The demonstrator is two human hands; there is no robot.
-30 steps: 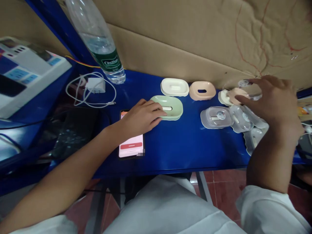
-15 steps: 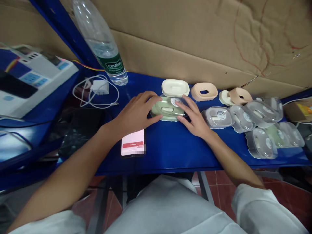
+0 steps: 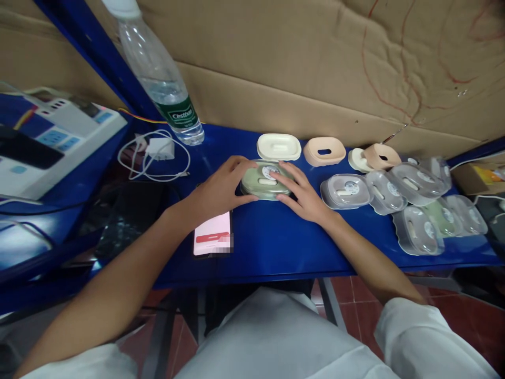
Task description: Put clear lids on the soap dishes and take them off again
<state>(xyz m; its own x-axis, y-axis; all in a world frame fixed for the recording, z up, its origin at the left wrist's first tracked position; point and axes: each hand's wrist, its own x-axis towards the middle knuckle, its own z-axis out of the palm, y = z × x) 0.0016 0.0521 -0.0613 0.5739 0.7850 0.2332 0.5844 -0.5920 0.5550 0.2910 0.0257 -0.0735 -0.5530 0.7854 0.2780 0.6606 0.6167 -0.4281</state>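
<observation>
A green oval soap box with a clear lid and a round white sticker lies on the blue table in front of me. My left hand grips its left end, with the thumb at the near edge and the fingers over the far side. At its right end my right hand holds it the same way, and one finger lies across the lid by the sticker. Just behind the box sits a cream oval tray. A peach oval shell with a slot stands right of that tray.
Several clear-lidded grey boxes cluster at the right, beside another peach shell. A phone lies near my left wrist. A water bottle, a white charger with cable and a power strip are at the left.
The clear lid sat shifted to the right over the green base; now it lines up with it. My right hand has moved left with the lid. The view has shifted slightly.
</observation>
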